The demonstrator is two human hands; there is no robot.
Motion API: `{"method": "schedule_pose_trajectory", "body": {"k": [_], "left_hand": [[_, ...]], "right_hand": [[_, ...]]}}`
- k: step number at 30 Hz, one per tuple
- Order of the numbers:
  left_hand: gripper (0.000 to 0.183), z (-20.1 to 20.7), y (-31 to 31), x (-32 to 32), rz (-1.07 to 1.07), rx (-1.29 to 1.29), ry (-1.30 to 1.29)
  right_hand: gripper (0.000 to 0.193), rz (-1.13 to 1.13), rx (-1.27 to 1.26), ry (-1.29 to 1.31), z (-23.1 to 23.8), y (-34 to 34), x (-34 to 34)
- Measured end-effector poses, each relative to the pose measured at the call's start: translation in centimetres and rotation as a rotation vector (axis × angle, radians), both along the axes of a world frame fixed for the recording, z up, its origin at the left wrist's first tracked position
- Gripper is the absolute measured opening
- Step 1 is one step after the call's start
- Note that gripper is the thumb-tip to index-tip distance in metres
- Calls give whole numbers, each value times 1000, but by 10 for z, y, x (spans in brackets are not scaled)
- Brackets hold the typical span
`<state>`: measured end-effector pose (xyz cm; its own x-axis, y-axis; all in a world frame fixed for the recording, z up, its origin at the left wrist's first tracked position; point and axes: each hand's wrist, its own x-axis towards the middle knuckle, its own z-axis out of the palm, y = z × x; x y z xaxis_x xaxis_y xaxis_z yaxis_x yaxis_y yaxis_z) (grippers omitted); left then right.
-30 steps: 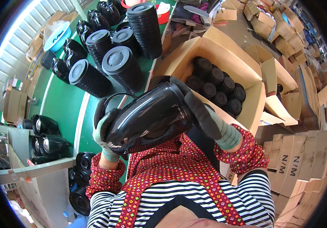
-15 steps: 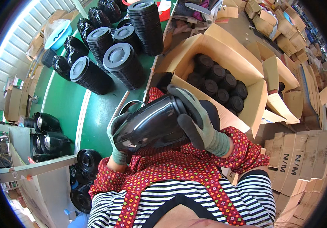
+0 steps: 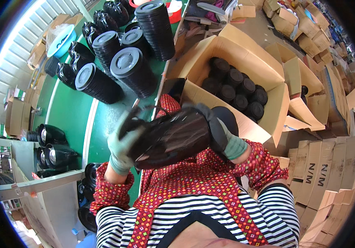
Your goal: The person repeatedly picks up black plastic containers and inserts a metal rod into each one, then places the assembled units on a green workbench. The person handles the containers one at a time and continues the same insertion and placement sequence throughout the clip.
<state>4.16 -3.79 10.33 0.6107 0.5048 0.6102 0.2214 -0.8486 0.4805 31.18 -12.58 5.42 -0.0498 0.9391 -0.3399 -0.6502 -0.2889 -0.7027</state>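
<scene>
Across my lap lies a glossy black thermos jug [image 3: 173, 138], tilted on its side and blurred by motion. My left hand [image 3: 123, 142], in a pale green glove, grips its left end. A thin dark handle-like loop sticks up there. My right hand [image 3: 218, 131], gloved in green with dark palm and fingers, is wrapped round the right end. What lies under the jug is hidden.
Stacks of black round lids [image 3: 133, 68] and several shiny black jugs [image 3: 113, 14] stand on the green bench [image 3: 76, 120]. An open carton [image 3: 243, 49] at the right holds several black cylinders. Flattened cartons [image 3: 315, 169] are stacked at the lower right; black jug bodies [image 3: 57, 155] sit at the left.
The jug has turned to a flatter position, its right end dropping. My left hand has shifted left and outward along it; my right hand has moved slightly right and lower.
</scene>
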Motion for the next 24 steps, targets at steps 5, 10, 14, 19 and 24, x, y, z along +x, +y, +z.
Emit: {"method": "schedule_pose_trajectory", "body": {"k": [5,10,14,19,24], "left_hand": [[52,-5,1,-1,6,-122,-45],[52,-46,5,-9,-218,-1028,-439],[54,-4,-8,10,-46,-464,-282],[52,19,-12,18,-1,-181,-213],[62,-53,4,-10,-104,-909,-292]], "right_hand": [[78,248,96,95,-3,-18,31],[67,-127,841,-530,33,-16,7],[58,-69,708,-343,25,-23,14],[66,245,133,501,11,-17,25],[63,-254,781,-661,37,-28,5]]}}
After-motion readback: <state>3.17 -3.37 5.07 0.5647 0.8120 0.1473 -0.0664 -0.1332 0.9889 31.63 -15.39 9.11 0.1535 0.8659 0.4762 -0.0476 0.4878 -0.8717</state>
